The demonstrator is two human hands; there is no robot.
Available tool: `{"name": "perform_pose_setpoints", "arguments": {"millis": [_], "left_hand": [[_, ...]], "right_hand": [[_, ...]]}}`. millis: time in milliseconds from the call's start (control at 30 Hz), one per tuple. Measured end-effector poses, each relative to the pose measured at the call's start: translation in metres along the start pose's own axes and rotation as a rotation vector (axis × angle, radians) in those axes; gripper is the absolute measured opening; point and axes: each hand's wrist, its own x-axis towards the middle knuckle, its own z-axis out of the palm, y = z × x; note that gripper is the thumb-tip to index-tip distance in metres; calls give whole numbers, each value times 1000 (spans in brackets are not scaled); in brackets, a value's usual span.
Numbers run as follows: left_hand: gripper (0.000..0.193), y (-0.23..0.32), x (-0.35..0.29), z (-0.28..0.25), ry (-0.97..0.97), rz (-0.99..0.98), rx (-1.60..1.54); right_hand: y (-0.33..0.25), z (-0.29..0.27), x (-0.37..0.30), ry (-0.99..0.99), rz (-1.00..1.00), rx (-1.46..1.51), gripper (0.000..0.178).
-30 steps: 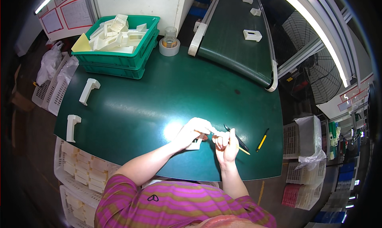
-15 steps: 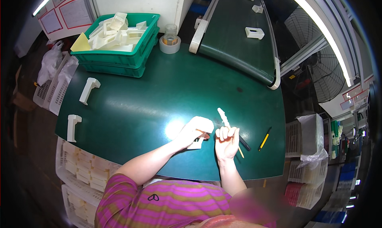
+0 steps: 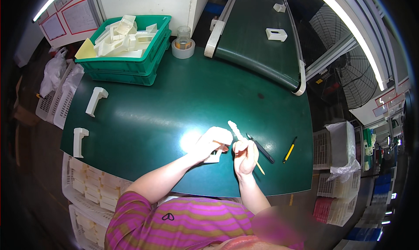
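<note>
My left hand (image 3: 201, 148), closed, grips a white plastic part (image 3: 219, 135) above the near middle of the green table; its lower portion shows below the fingers. Close beside it on the right, my right hand (image 3: 245, 157) pinches a thin wooden stick (image 3: 260, 168). White, lumpy wrapping (image 3: 234, 128) covers the stick's far end, which points up and left, apart from the plastic part. Just right of that hand lies a black pen-shaped knife (image 3: 263, 151), partly behind the fingers. A yellow-handled tool (image 3: 290, 150) with a dark tip rests farther right.
Two white plastic parts (image 3: 95, 102) lie at the table's left. Stacked green crates (image 3: 118, 66) hold more parts at the back left, beside a jar (image 3: 183, 35) in a tape roll (image 3: 183, 51). A conveyor belt (image 3: 257, 53) carrying several white pieces meets the table's back right.
My right hand has turned, and the stick's wrapped end has swung left toward the white part. More of the black knife shows. My left hand keeps its hold. The whole view has shifted slightly.
</note>
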Motion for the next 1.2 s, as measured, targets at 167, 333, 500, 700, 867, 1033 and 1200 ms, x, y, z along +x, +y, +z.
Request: {"name": "perform_pose_setpoints", "arguments": {"millis": [167, 333, 500, 700, 867, 1033, 1200], "left_hand": [[21, 6, 0, 3, 105, -100, -89], [21, 2, -1, -1, 64, -88, -127], [22, 3, 0, 0, 70, -107, -92], [26, 1, 1, -1, 18, -138, -11], [20, 1, -2, -1, 80, -112, -108], [23, -8, -1, -5, 75, -107, -113], [22, 3, -2, -1, 3, -87, -144]], "right_hand": [[1, -5, 1, -40, 61, 12, 37], [1, -9, 3, -39, 86, 134, 39], [3, -13, 3, -68, 108, 195, 40], [-1, -6, 2, -59, 153, 170, 40], [2, -10, 1, -20, 141, 150, 40], [1, -6, 0, -55, 145, 221, 39], [0, -21, 3, -157, 146, 227, 43]]}}
